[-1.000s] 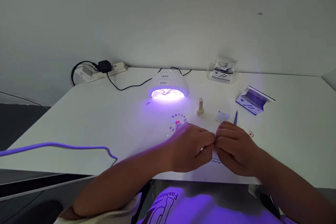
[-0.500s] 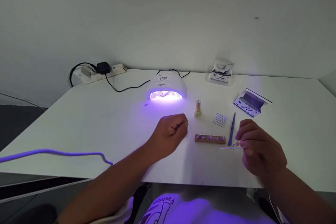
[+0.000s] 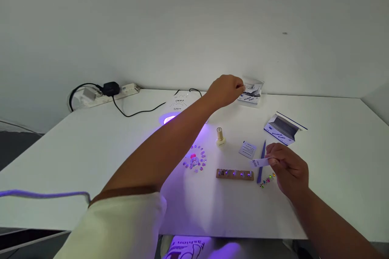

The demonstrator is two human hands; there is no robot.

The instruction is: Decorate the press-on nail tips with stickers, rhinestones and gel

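Note:
My left hand (image 3: 225,89) is stretched out to the far side of the white table (image 3: 91,145), its fingertips pinched at a clear bag of used wrappers (image 3: 251,90) by the wall. My right hand (image 3: 287,170) hovers near the table's front right and pinches a small white paper strip (image 3: 259,162). Just left of it lie blue tweezers (image 3: 261,161) and a wooden strip holding several nail tips (image 3: 234,174). Tiny coloured gems (image 3: 267,179) lie under the right hand.
A lit UV nail lamp (image 3: 178,107) glows purple behind my left arm. A small polish bottle (image 3: 220,136), a wheel of gems (image 3: 194,159), a white sachet (image 3: 247,149), an open alcohol-pad box (image 3: 283,128) and a power strip (image 3: 106,89) also sit on the table.
The hands came apart. My left arm reached forward from the table's middle to the bag at the back. My right hand lifted the paper strip.

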